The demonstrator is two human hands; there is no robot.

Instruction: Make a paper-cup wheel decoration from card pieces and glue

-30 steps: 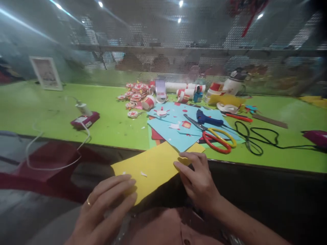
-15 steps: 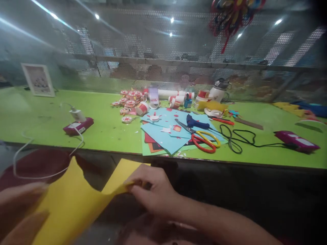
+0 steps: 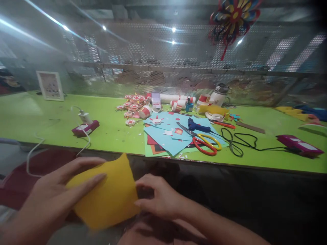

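A yellow sheet of craft paper (image 3: 109,194) is held up in front of the table's edge, bent over so that it forms a rough block shape. My left hand (image 3: 63,190) grips it from the left, thumb lying across the near face and fingers along the top and behind. At the sheet's right edge, my right hand (image 3: 158,197) has its thumb and forefinger tips on the paper, the other fingers curled. The back of the sheet is hidden. Beyond the hands, scissors (image 3: 204,143) with red and yellow handles lie on light blue paper (image 3: 166,139).
The green table (image 3: 114,136) also bears a blue glue gun (image 3: 198,126), a purple power strip (image 3: 85,128) at left and another purple box (image 3: 298,144) at right. Red-and-white paper crafts (image 3: 134,102), paper cups (image 3: 145,111) and a flask (image 3: 219,95) stand behind.
My left hand has moved right and up with the yellow paper, and the sheet is folded together more compactly. My right hand stays at its right side, slightly lower.
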